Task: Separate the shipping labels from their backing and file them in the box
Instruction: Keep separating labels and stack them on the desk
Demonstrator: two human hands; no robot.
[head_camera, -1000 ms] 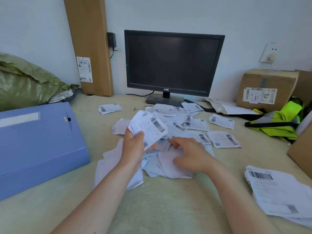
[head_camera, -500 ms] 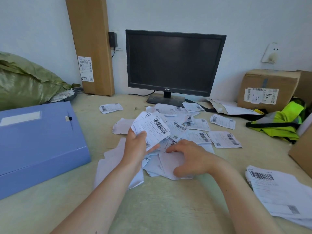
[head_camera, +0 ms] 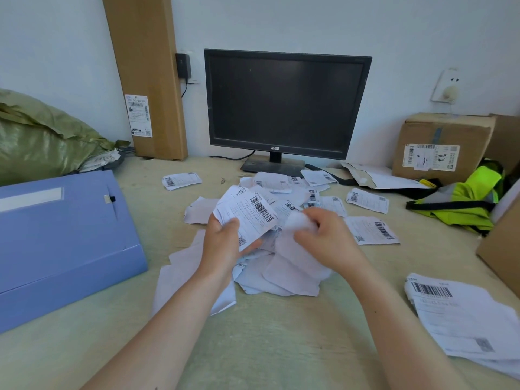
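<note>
Fingers [head_camera: 231,225] of the left hand [head_camera: 222,249] are curled round a small sheaf of shipping labels [head_camera: 253,213], barcodes up, held off the bench [head_camera: 281,347] straight out in front of the monitor [head_camera: 287,102]. Just beside it, the right hand [head_camera: 329,239] has come up off the heap. A second ago it lay low on the papers, feeling among them; now its fingers pinch a crumpled white sheet [head_camera: 298,222], raised close against the sheaf. That sheet shows no print on the side I can see, so I cannot tell whether it is a label or bare backing. I take it that one more piece has been picked out, to be peeled or else added to the held sheaf. The sheaf itself has hardly shifted.

Under both hands, in front of the monitor, lies the heap of blank backing sheets [head_camera: 289,274]. Loose labels [head_camera: 371,229] are scattered between that heap and the monitor's stand, lying much as they did.

The blue file box [head_camera: 62,235] sits well to the left of the monitor and nearer the person. Its lid looks down, so I judge the filing not yet begun for this sheaf; the box will want opening first.

Farther out, right of the monitor, a stack of larger labels [head_camera: 464,313] lies at the near side of the bench. A hi-vis vest [head_camera: 464,198] and a cardboard box [head_camera: 439,147] sit back by the wall.
</note>
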